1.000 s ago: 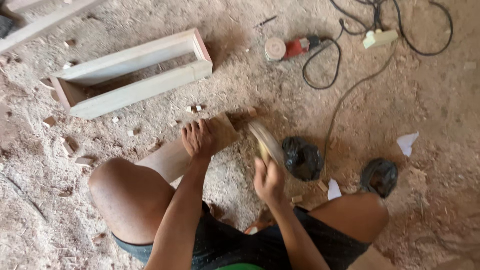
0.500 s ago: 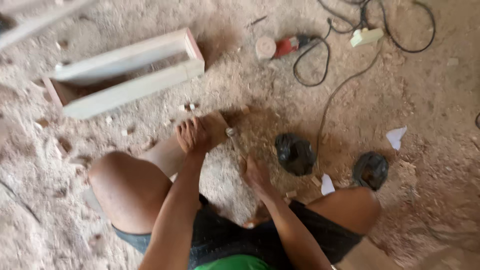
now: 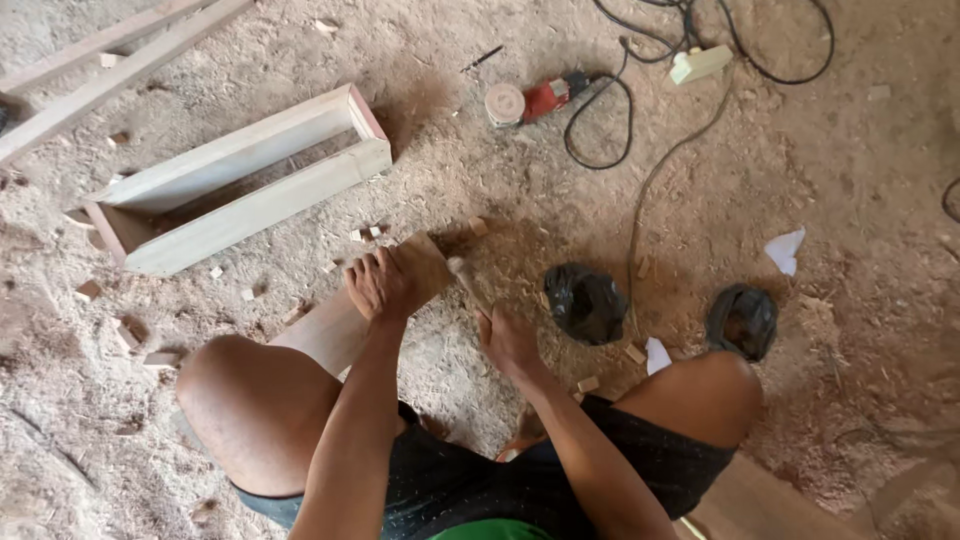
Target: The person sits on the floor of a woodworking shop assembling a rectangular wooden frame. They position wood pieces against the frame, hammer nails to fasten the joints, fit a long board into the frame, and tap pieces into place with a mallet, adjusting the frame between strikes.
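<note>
The right hand [image 3: 508,342] has dropped from its raised position, its tool [image 3: 466,282] now low beside the left hand's fingers [image 3: 372,287].
</note>
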Available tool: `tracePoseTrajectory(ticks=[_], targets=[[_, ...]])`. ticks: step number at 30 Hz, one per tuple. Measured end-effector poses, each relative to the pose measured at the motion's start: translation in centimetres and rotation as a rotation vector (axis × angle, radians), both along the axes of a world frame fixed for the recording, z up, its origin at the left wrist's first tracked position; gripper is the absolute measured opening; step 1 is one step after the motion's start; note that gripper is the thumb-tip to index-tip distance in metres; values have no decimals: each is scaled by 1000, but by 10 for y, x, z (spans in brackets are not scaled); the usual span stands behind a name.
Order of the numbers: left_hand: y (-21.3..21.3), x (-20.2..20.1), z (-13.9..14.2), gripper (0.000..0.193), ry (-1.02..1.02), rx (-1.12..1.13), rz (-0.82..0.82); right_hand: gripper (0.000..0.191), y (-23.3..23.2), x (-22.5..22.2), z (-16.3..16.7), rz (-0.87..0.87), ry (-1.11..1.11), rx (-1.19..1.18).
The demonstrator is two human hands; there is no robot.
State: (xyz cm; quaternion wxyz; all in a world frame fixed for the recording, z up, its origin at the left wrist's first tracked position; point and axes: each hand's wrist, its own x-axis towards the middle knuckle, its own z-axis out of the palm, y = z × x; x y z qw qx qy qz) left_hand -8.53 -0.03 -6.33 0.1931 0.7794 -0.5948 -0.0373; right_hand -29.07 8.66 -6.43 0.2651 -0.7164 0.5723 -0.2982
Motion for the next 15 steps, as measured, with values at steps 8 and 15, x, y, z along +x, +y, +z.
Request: tracePoseTrajectory(ticks=[8, 15], targets=[[-2, 13, 14, 54, 171, 383, -29, 35, 0, -12, -2, -305, 28, 470], [46, 46, 20, 147, -142, 750, -314, 49, -29, -48, 5, -200, 421, 867]])
